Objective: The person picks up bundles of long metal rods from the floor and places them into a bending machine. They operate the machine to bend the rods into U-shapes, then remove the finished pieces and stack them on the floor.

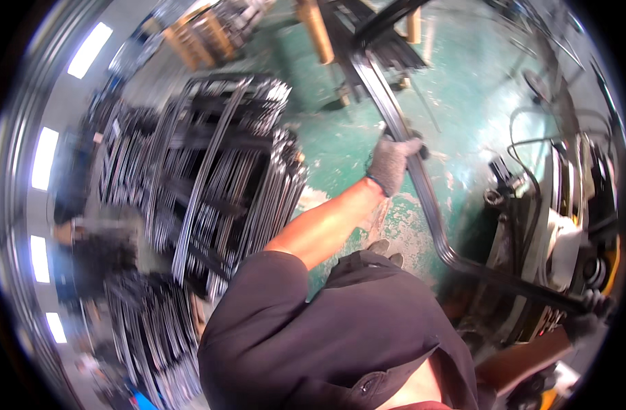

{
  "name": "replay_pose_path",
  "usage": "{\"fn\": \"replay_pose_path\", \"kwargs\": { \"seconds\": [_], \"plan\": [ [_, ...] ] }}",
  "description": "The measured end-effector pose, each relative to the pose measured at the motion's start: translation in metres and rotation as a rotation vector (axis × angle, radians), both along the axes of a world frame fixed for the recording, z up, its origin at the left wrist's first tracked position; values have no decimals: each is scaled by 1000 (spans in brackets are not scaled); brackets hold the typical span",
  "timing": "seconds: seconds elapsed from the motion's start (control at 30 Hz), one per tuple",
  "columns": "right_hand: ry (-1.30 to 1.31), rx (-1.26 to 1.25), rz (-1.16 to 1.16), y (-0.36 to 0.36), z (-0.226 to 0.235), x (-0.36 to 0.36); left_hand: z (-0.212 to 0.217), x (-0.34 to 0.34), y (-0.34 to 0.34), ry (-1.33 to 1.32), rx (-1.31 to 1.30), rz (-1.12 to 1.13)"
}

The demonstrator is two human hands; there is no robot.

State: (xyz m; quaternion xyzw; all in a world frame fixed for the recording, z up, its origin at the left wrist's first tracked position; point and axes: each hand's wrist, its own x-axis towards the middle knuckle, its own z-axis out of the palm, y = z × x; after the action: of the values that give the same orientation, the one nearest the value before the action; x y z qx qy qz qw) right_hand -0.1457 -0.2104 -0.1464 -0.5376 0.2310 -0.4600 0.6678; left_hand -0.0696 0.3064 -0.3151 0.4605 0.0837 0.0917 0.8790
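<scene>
A long black metal profile (429, 198), bent at its corners into a frame, runs from the top middle down to the lower right. My left hand (389, 162), in a grey knit glove, is closed around its straight middle length. My right hand (586, 320), in a dark glove at the far right edge, is wrapped about the lower end of the same bent frame. Its fingers are partly dark and blurred. The upper stretch of the frame passes out at the top of the picture.
Large stacks of black bent frames (217, 160) stand on my left, with another stack (152, 335) nearer. Ahead is a wooden-legged rack (316, 31) with dark strips. At right stands a machine (559, 198) with hoses and a clamp-like metal fitting (504, 181). The green floor (333, 147) is worn.
</scene>
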Motion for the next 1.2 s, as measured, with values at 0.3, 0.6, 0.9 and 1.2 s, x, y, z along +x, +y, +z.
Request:
{"fn": "replay_pose_path", "kwargs": {
  "seconds": [0.3, 0.6, 0.9, 1.2],
  "plan": [
    [31, 359, 937, 354, -70, 54, 42, -278, 247, 179, 133, 1109],
    [397, 205, 1707, 649, -136, -75, 16, -575, 445, 629, 345, 1574],
    [702, 9, 1837, 824, -231, -180, -81, -748, 560, 1113, 295, 1685],
    [1108, -128, 1756, 922, -253, -220, -168, -812, 634, 1661, 530, 1516]
  ]
}}
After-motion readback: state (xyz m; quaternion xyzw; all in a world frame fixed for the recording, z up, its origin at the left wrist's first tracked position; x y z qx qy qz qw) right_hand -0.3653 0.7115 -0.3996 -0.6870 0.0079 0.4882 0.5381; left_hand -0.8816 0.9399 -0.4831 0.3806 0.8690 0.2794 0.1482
